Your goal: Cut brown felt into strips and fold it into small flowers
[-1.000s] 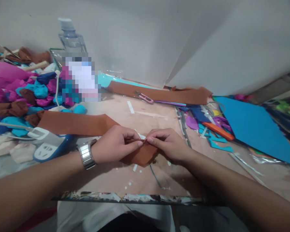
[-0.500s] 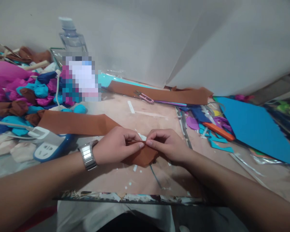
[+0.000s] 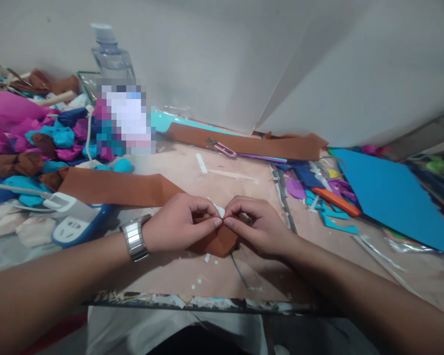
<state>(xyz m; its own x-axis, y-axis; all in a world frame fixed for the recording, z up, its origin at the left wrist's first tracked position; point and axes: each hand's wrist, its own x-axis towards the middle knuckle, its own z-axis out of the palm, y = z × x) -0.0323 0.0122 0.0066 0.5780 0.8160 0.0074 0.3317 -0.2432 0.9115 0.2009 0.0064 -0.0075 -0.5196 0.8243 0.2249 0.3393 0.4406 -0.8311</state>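
Both hands meet at the table's near middle over a small brown piece of felt (image 3: 218, 241). My left hand (image 3: 175, 222), with a metal watch on the wrist, pinches the piece's upper edge between thumb and fingers. My right hand (image 3: 257, 224) pinches the same edge from the other side, fingertips touching the left hand's. The piece lies partly folded under both hands. A long brown felt strip (image 3: 114, 187) runs left from behind the left hand.
Crumpled pink, cyan, blue and brown balls (image 3: 40, 143) pile at the left by a water bottle (image 3: 111, 54). A white and blue power strip (image 3: 72, 222) lies left. A second brown strip (image 3: 251, 144), pink snips (image 3: 224, 149), an orange cutter (image 3: 335, 201) and a blue sheet (image 3: 388, 197) lie behind and right.
The fingertips of both hands have drawn closer together on the brown piece, which looks more bunched up. The arms have hardly shifted.
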